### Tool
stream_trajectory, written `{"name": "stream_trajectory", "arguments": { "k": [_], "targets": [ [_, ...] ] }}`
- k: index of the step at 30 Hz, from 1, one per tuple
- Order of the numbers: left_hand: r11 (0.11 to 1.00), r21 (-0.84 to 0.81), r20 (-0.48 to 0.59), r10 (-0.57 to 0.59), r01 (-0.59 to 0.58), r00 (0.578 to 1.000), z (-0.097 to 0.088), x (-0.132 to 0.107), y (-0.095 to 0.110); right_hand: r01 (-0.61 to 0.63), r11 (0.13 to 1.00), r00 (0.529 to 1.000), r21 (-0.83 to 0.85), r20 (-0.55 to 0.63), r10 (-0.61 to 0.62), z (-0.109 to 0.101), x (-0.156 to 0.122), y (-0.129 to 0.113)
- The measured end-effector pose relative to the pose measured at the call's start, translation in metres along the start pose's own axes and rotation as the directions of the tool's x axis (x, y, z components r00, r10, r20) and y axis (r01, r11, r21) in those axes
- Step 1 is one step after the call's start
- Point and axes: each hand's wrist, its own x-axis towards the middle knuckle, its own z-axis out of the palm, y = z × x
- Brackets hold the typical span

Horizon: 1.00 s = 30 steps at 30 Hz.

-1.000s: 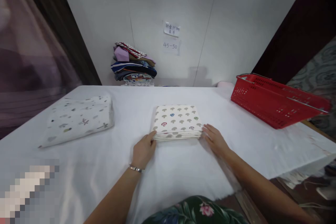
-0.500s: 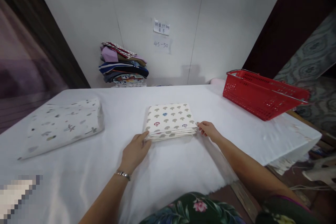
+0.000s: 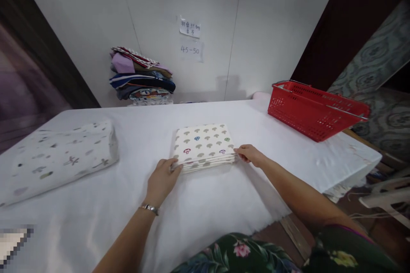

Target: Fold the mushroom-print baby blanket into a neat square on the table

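A folded white cloth [image 3: 205, 143] printed with grey and a few coloured mushrooms lies flat in several layers on the white-covered table [image 3: 205, 204]. At its near left corner, my left hand [image 3: 162, 180] pinches the layers between thumb and fingers; a metal bracelet is on that wrist. My right hand [image 3: 250, 154] grips the near right corner with thumb and bent fingers. The folded edges face me. Further left rests a larger folded white cloth [image 3: 64, 160] with a leaf and plant print, apart from both hands.
A red plastic basket [image 3: 317, 113] with metal handles stands at the table's right end. Behind the table's far edge rises a pile of folded fabrics [image 3: 142, 76]. Two paper notes [image 3: 191, 49] hang on the wall, and a white chair [image 3: 387, 196] is at the right.
The whole view has shifted slightly, so things appear further left. Both hands stay at the mushroom cloth's near corners, and the right fingers are now closed more firmly on its corner.
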Motion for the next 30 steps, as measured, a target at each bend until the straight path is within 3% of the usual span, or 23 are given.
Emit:
{"name": "stream_trajectory", "arguments": {
  "k": [4, 12, 24, 30],
  "targets": [
    [0.996, -0.09, -0.032, -0.01, 0.007, 0.999, 0.002, 0.003, -0.007, -0.059, 0.976, 0.994, 0.208, 0.097, 0.04, 0.0, -0.001, -0.004],
    [0.982, -0.183, -0.035, -0.058, 0.05, 0.998, 0.002, 0.002, -0.007, -0.151, 0.983, 0.979, -0.1, 0.12, 0.163, -0.001, 0.002, 0.001],
    [0.946, -0.25, 0.081, -0.191, 0.205, 0.978, -0.007, 0.001, -0.002, -0.199, 0.98, 0.976, -0.016, 0.083, 0.199, -0.002, 0.004, -0.007],
    [0.894, -0.372, 0.071, -0.241, 0.25, 0.968, 0.001, 0.01, -0.006, -0.215, 0.976, 0.971, -0.017, 0.107, 0.216, -0.003, 0.005, -0.009]
  ]
}}
